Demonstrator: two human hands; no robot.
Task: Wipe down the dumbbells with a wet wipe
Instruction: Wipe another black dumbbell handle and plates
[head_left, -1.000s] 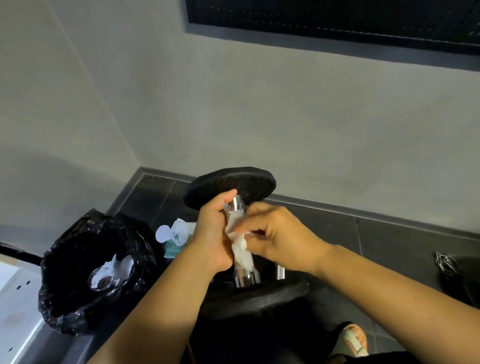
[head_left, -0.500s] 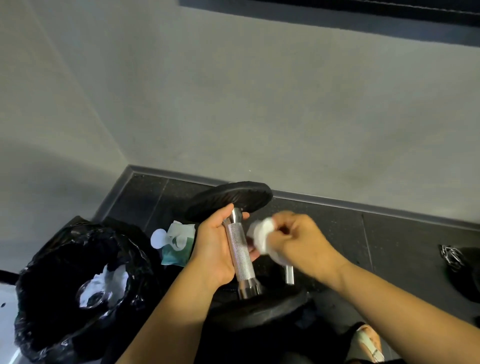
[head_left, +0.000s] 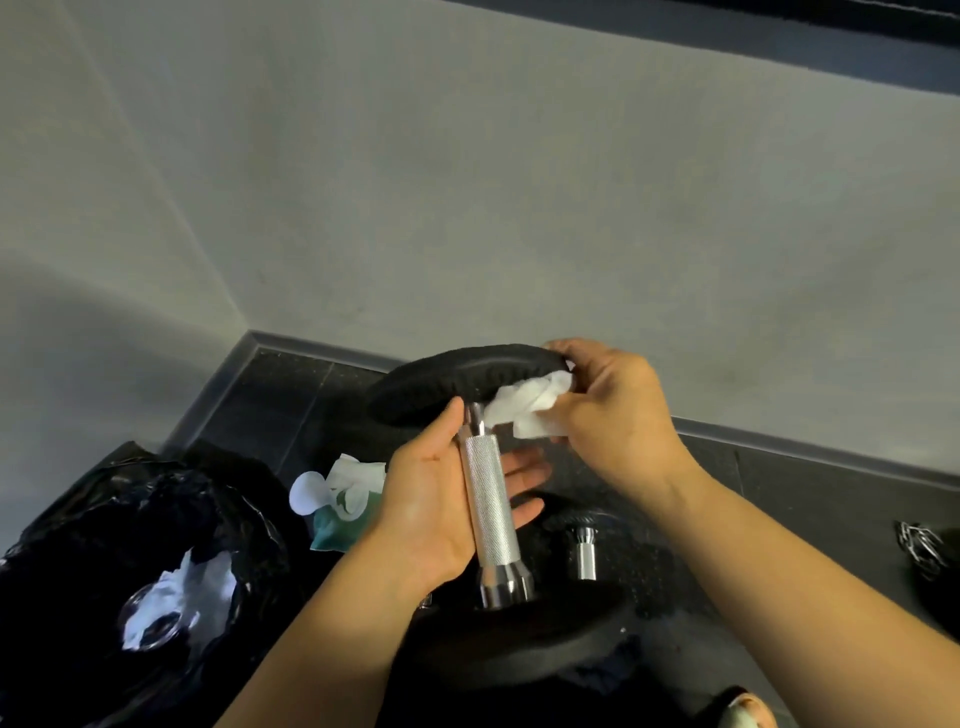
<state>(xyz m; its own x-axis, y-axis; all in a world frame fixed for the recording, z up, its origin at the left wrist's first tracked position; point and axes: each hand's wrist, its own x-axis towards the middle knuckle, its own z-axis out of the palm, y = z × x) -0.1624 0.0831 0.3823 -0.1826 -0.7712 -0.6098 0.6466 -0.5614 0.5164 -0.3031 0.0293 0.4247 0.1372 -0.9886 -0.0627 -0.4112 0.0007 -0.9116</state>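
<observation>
A dumbbell stands on end, with a knurled silver handle (head_left: 489, 506), a black upper plate (head_left: 441, 382) and a black lower plate (head_left: 519, 644). My left hand (head_left: 431, 514) cradles the handle from the left, fingers loosely curled behind it. My right hand (head_left: 613, 410) presses a crumpled white wet wipe (head_left: 530, 408) against the underside and right rim of the upper plate.
A black bin bag (head_left: 93, 561) with used wipes inside sits at the lower left. A green pack of wet wipes (head_left: 343, 499) lies on the dark floor beside it. A second dumbbell's silver end (head_left: 584, 553) lies behind. A metal chain (head_left: 919, 540) shows at the right edge. Grey walls meet in a corner.
My right hand lifted the wipe off the handle and moved up to the upper plate's right rim. My left hand's grip on the handle loosened.
</observation>
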